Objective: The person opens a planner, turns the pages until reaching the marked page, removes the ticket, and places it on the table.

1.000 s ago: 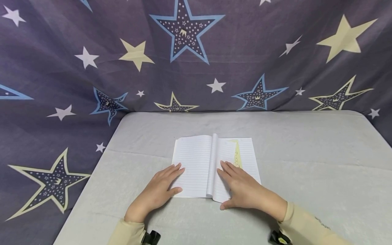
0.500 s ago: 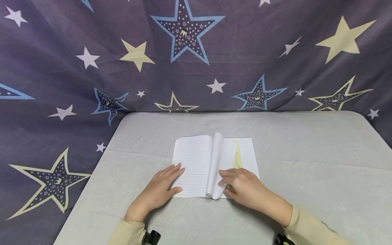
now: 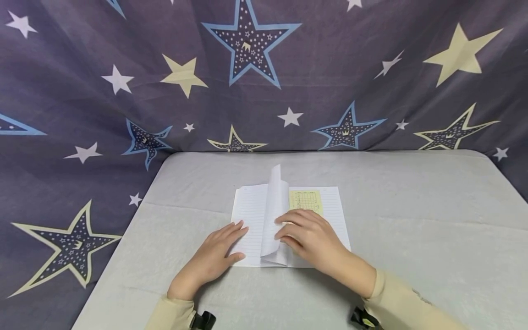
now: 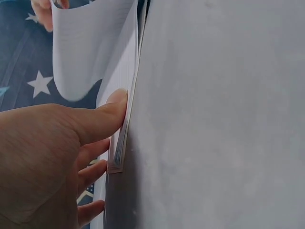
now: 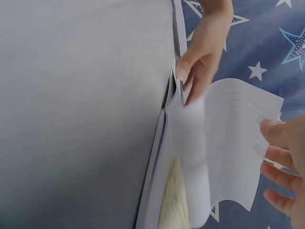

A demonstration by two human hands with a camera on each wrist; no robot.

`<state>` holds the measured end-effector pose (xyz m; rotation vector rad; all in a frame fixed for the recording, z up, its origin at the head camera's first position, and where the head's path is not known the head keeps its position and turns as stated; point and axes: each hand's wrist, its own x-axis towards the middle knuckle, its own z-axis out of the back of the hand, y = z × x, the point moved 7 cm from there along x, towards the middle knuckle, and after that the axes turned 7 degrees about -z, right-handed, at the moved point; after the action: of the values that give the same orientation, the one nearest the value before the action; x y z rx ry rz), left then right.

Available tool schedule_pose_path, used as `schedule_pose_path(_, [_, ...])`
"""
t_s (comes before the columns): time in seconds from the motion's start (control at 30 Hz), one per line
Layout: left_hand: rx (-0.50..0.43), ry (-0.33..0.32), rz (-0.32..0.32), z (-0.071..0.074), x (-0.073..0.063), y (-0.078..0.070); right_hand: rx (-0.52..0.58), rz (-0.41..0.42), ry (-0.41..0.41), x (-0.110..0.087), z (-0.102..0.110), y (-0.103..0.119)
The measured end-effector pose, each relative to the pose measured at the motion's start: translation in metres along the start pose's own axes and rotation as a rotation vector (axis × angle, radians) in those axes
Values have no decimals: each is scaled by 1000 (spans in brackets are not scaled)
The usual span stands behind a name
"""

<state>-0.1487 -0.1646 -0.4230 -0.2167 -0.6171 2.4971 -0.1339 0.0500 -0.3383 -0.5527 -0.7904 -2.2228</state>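
An open notebook (image 3: pixel 251 206) with lined white pages lies on the table. My left hand (image 3: pixel 214 254) rests on its left page with fingers fairly straight; the left wrist view shows the thumb (image 4: pixel 112 112) at the bottom edge of the page stack. A lifted page (image 3: pixel 272 215) stands bent near the spine, leaning left. My right hand (image 3: pixel 313 238) is over the right page, its bent, spread fingertips touching the lifted page's right side; in the right wrist view they are at its free edge. A yellow slip (image 3: pixel 305 200) with a printed grid lies on the right page, partly hidden by that hand.
The notebook lies on a table with a light grey cover (image 3: pixel 412 220). Behind and to the left hangs a dark curtain (image 3: pixel 321 55) printed with stars. Beige sleeves (image 3: pixel 408 298) and black wrist straps (image 3: pixel 363 317) are at the near edge.
My right hand has moved up and left, carrying the page from the right side over toward the left. More of the yellow slip now shows. My left hand has stayed in place.
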Motion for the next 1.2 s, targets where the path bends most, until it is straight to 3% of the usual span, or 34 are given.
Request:
schedule_pose_path(0.17, [-2, -42, 1, 9, -4, 5, -9, -14, 70, 11, -25, 6])
schedule_pose_path(0.37, [-39, -88, 58, 21, -12, 16, 33, -105, 224, 15, -52, 4])
schedule_pose_path(0.5, [-55, -119, 84, 27, -15, 20, 79, -175, 305, 15, -63, 1])
schedule_pose_path(0.67, [-53, -153, 93, 30, -15, 19, 87, -204, 393, 13, -71, 0])
schedule_pose_path(0.8, [-50, -134, 40, 25, -12, 11, 158, -244, 433, 12, -69, -5])
schedule_pose_path(0.97, [-14, -70, -14, 13, -7, 3, 275, -258, 408, 14, -51, -17])
schedule_pose_path(1.07, [4, -52, -11, 10, -5, 3, 314, -293, 383, 15, -38, -32])
schedule_pose_path(1.2, [9, -49, -15, 9, -4, 5, 334, -413, 359, 15, -24, -65])
